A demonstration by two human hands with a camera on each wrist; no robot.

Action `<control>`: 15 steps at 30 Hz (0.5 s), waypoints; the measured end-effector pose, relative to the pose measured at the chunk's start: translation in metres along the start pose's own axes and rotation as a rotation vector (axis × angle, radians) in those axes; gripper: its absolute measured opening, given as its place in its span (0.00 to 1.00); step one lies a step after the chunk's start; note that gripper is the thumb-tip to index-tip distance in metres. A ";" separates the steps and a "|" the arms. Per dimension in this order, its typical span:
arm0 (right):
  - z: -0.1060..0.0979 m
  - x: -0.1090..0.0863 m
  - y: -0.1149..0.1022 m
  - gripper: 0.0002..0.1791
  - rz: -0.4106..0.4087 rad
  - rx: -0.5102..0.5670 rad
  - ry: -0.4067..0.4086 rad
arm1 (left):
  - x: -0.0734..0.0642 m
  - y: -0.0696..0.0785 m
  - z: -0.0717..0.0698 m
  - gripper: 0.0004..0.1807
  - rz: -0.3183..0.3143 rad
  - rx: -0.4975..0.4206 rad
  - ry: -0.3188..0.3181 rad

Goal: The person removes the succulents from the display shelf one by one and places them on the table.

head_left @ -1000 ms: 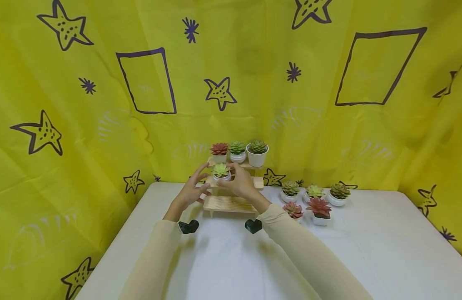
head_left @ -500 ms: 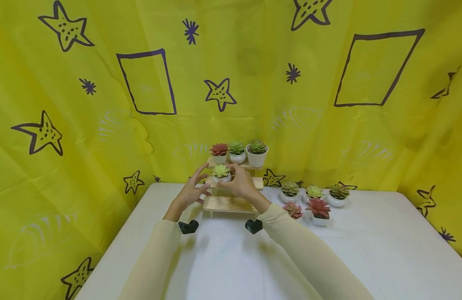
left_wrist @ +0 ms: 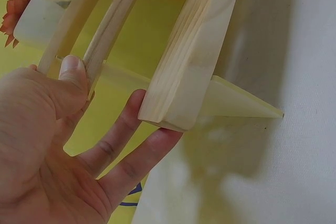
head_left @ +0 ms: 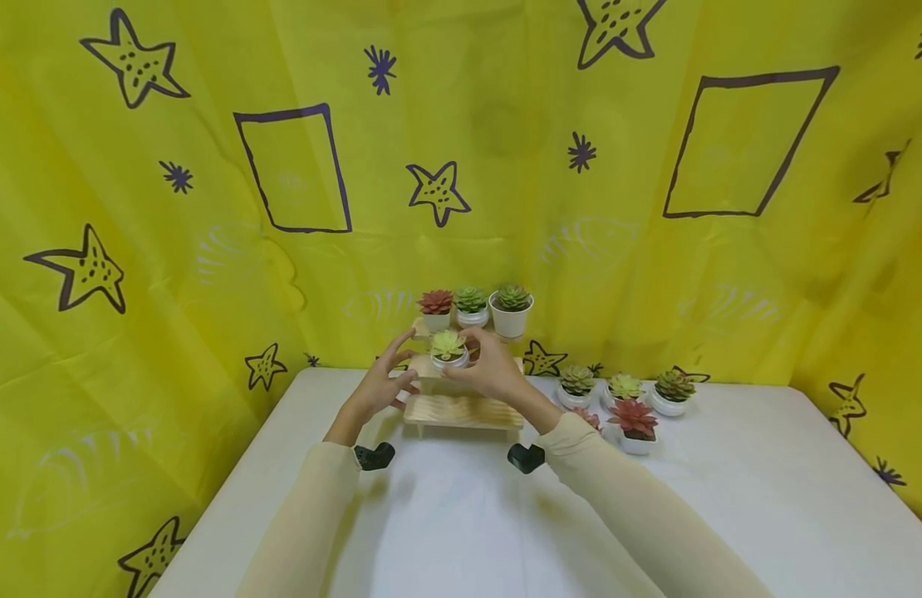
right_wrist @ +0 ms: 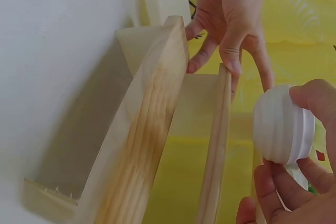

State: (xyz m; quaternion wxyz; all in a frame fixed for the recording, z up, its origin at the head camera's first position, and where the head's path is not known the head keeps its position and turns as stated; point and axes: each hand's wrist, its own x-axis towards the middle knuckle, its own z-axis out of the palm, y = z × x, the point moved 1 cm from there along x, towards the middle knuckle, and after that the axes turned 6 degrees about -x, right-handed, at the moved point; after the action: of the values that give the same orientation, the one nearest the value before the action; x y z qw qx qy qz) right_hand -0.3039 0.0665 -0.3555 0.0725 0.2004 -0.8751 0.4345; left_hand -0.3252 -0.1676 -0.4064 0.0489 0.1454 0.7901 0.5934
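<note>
My right hand (head_left: 491,365) holds a small potted succulent (head_left: 448,347) with pale yellow-green leaves. In the right wrist view, thumb and fingers pinch its round white pot (right_wrist: 281,124), and a gap shows between the pot and the middle shelf. A three-step wooden stand (head_left: 464,409) sits on the table. My left hand (head_left: 377,389) is at the stand's left end. In the left wrist view, its thumb presses the end of the middle shelf (left_wrist: 113,30), with other fingers behind it and two fingertips against the bottom shelf (left_wrist: 191,56).
Along the top step stand a red succulent (head_left: 435,309), a green succulent (head_left: 472,306) and another in a taller white pot (head_left: 512,311). Several more potted succulents, including a red one (head_left: 635,423), are grouped right of the stand. A yellow curtain (head_left: 506,124) hangs behind the white table (head_left: 446,531).
The pale green succulent has shifted slightly right along the middle step with my right hand. My left hand has stayed at the stand's end. The head view has tilted up a little.
</note>
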 end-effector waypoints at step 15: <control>-0.043 -0.036 0.014 0.38 -0.013 -0.012 -0.035 | 0.000 -0.001 0.001 0.42 -0.016 -0.036 -0.002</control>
State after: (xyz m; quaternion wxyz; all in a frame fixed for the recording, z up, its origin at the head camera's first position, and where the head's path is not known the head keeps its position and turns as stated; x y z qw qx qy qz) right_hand -0.2786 0.1187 -0.3502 0.0614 0.2132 -0.8775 0.4251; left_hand -0.3248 -0.1672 -0.4071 0.0570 0.1390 0.7805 0.6069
